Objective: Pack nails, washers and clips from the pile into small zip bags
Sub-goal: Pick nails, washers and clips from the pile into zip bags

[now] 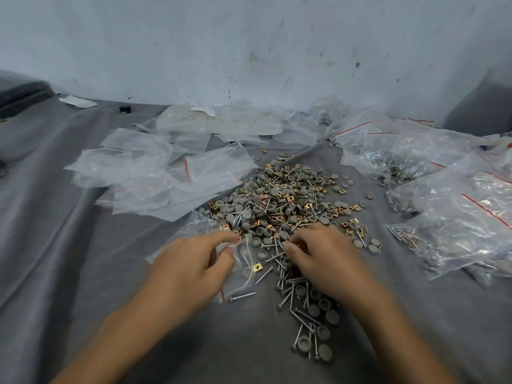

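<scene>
Left hand [191, 261] grip: thumb and forefinger pinch the mouth of a small zip bag [243, 270], which lies at the near-left edge of the pile [279, 200] on grey cloth [83, 273]. Right hand [324, 253] grip: curled into nails and clips; whether it holds anything, cannot tell. Judged: bag film limp and slippery, so take it at the lip; nails stiff and pointed, so take them by the shank. No legible writing, only red zip stripes.

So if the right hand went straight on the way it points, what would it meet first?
The pile of washers, clips and nails: the right hand seems to have its fingertips at the near edge.
</scene>
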Demonstrator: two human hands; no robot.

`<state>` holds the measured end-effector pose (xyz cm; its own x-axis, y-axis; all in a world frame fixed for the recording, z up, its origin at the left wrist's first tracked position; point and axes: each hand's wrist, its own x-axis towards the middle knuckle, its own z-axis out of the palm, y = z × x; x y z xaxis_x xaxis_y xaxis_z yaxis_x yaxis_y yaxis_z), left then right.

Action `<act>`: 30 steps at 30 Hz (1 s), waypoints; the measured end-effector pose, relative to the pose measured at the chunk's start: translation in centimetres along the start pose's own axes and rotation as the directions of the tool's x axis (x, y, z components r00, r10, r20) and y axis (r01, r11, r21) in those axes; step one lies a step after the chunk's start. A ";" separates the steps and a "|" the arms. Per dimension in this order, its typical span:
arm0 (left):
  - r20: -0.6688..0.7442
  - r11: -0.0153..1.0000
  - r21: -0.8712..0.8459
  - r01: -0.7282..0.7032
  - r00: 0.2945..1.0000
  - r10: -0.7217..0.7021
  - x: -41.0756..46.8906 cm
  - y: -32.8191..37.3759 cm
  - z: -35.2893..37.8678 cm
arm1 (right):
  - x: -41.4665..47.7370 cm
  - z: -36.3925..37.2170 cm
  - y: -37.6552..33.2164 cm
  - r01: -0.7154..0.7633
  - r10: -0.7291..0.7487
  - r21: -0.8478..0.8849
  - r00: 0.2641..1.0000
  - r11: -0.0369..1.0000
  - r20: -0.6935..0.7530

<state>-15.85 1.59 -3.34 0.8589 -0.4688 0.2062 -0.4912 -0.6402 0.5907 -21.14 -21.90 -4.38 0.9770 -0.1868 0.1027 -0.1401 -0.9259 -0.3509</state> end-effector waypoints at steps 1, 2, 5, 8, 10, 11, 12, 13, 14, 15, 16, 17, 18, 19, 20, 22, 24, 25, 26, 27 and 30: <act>0.011 1.000 0.003 0.007 1.000 -0.008 0.1 0.0 0.0 | 0.1 0.2 -0.4 -0.022 0.022 -0.044 1.000 0.999 -0.001; 0.019 1.000 0.008 0.017 1.000 -0.017 0.1 0.0 0.0 | 0.2 0.4 -0.8 -0.037 0.037 -0.090 0.999 0.995 -0.008; 0.046 0.998 0.049 0.046 0.998 -0.048 0.0 -0.2 -0.1 | 0.5 0.6 -1.6 -0.051 0.048 -0.169 0.999 0.984 -0.017; 0.077 0.996 0.080 0.042 0.996 -0.048 0.0 -0.3 -0.1 | 0.5 0.5 -1.8 -0.050 0.050 -0.175 0.999 0.983 -0.007; 0.071 0.994 0.107 0.030 0.997 -0.038 0.1 -0.3 0.2 | 0.5 0.4 -1.8 -0.046 0.047 -0.187 0.999 0.981 0.000; 0.067 0.991 0.127 0.031 0.997 -0.040 0.2 -0.2 0.3 | 0.6 0.4 -1.8 -0.042 0.043 -0.185 0.999 0.982 0.004; 0.059 0.989 0.147 0.034 0.997 -0.043 0.2 -0.2 0.4 | 0.6 0.4 -1.9 -0.035 0.036 -0.178 0.999 0.983 0.005; 0.048 0.985 0.167 0.036 0.998 -0.045 0.2 -0.2 0.4 | 0.6 0.4 -1.9 -0.028 0.029 -0.172 1.000 0.985 0.000; 0.035 0.983 0.181 0.037 0.998 -0.044 0.2 -0.2 0.4 | 0.7 0.5 -2.0 -0.026 0.025 -0.168 1.000 0.986 -0.009; 0.022 0.982 0.184 0.037 0.999 -0.042 0.2 -0.3 0.5 | 0.6 0.6 -2.0 -0.028 0.025 -0.164 1.000 0.986 -0.018; 0.007 0.984 0.173 0.035 0.999 -0.037 0.3 -0.3 0.5 | 0.6 0.8 -2.0 -0.033 0.029 -0.158 0.999 0.987 -0.025; -0.004 0.987 0.157 0.030 1.000 -0.029 0.3 -0.4 0.5 | 0.6 0.9 -1.9 -0.039 0.036 -0.147 0.999 0.988 -0.028; -0.013 0.989 0.143 0.023 1.000 -0.021 0.3 -0.4 0.5 | 0.5 1.0 -1.8 -0.045 0.041 -0.131 0.999 0.990 -0.029; -0.017 0.991 0.136 0.020 1.000 -0.018 0.4 -0.4 0.4 | 0.5 1.0 -1.7 -0.047 0.044 -0.108 0.999 0.993 -0.032; -0.017 0.991 0.129 0.018 1.000 -0.016 0.4 -0.4 0.4 | 0.3 0.9 -1.6 -0.046 0.043 -0.076 0.998 0.996 -0.043; -0.008 0.994 0.108 0.013 1.000 -0.012 0.4 -0.4 0.4 | -0.1 0.6 -1.4 -0.039 0.042 0.038 0.995 0.999 -0.092; 0.012 0.999 0.049 0.014 1.000 -0.014 0.3 -0.4 0.5 | -0.6 0.2 -1.5 -0.025 0.058 0.241 0.990 0.970 -0.131; 0.030 1.000 0.009 0.024 0.999 -0.025 0.3 -0.3 0.5 | -0.8 -0.1 -1.7 -0.021 0.070 0.350 0.989 0.936 -0.128; 0.053 0.999 -0.033 0.043 0.998 -0.041 0.4 -0.2 0.4 | -0.9 -0.3 -1.9 -0.020 0.074 0.443 0.992 0.897 -0.104; 0.076 0.995 -0.073 0.067 0.995 -0.061 0.5 -0.1 0.3 | -1.0 -0.5 -2.3 -0.017 0.063 0.514 0.996 0.857 -0.071; 0.120 0.974 -0.176 0.143 0.985 -0.123 0.7 -0.1 0.2 | -1.2 -0.3 -3.2 0.013 -0.018 0.637 1.000 0.771 0.002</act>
<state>-15.21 1.18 -3.43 0.8893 -0.4559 0.0373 -0.3303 -0.5836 0.7419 -21.87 -18.82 -3.05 0.9797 -0.1696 0.1072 0.0066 -0.5066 -0.8621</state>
